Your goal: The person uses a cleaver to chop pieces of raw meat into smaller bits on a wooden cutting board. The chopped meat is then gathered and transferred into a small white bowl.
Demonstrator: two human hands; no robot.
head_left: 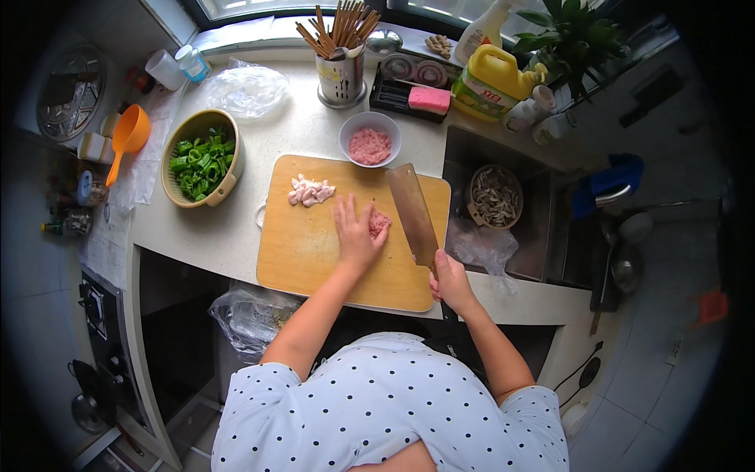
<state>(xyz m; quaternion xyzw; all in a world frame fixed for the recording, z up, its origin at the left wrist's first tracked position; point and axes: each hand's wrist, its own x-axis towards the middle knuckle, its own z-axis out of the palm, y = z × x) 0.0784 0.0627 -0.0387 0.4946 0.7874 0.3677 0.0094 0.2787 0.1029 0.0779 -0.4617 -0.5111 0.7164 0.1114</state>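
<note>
On the wooden cutting board [307, 252], my left hand [358, 236] rests with its fingers spread, slightly blurred. Beside its thumb and forefinger lies a small heap of minced meat [380, 223], partly covered by the hand. My right hand [452, 285] is closed round the handle of a cleaver [414, 214]. The broad blade slants up and to the left over the board's right side, apart from my left hand. Pale chopped pieces [311, 190], apparently fatty meat, sit at the board's upper left. Just behind the board, a white bowl [346, 138] holds more minced meat [370, 147].
A beige basin [232, 179] of cut green peppers [203, 161] stands left of the board. To the right, the sink [543, 204] holds a bowl of grey-white strips [494, 197]. A chopstick holder [340, 82], pink sponge [429, 99] and yellow jug [491, 82] line the back.
</note>
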